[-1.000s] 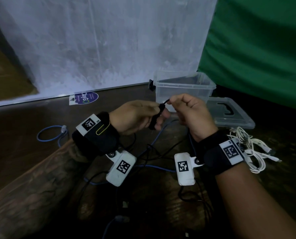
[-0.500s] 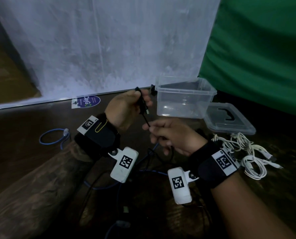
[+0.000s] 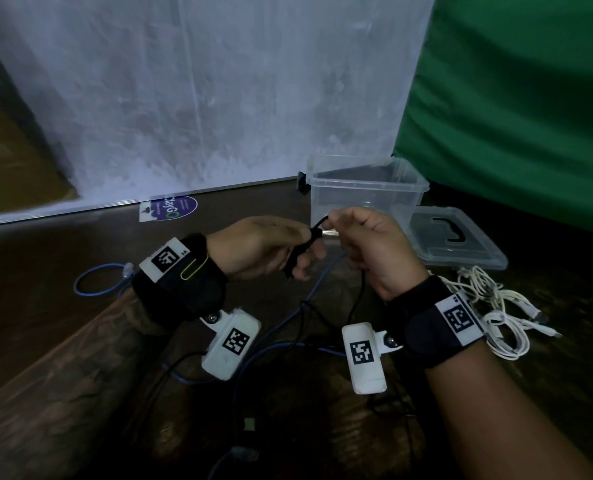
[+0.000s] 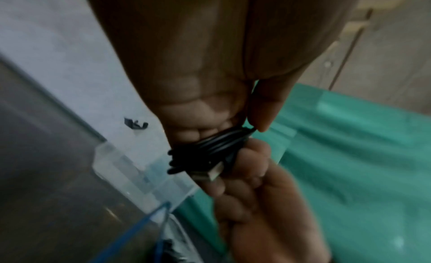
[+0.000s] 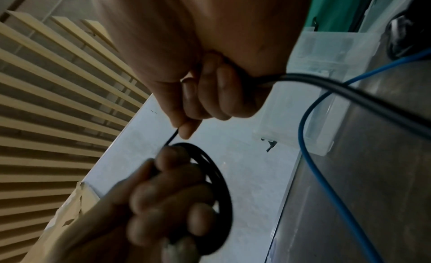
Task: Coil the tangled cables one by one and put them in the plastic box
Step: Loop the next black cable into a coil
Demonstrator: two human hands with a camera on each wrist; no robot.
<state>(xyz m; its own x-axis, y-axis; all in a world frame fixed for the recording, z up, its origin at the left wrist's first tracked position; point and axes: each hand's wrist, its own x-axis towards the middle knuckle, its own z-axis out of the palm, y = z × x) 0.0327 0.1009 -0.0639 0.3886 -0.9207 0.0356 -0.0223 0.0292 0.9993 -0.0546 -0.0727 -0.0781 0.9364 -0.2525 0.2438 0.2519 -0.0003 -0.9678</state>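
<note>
Beside the plastic box (image 3: 367, 188), the left hand (image 3: 267, 247) grips the black cable (image 4: 210, 147) coil while the right hand (image 3: 371, 244) pinches the free strand, best fed on under even tension.

Count of items on the wooden floor, head view.
Two hands: left hand (image 3: 267, 245), right hand (image 3: 374, 247). One black cable (image 3: 355, 303), partly coiled. Blue cable: one small loop (image 3: 97, 282) and a long run (image 3: 288, 317); whether these are one cable cannot be told. One bundle of white cables (image 3: 496, 310), strands uncountable. One clear plastic box (image 3: 367, 188), one lid (image 3: 461, 247), one round sticker (image 3: 174, 207).
</note>
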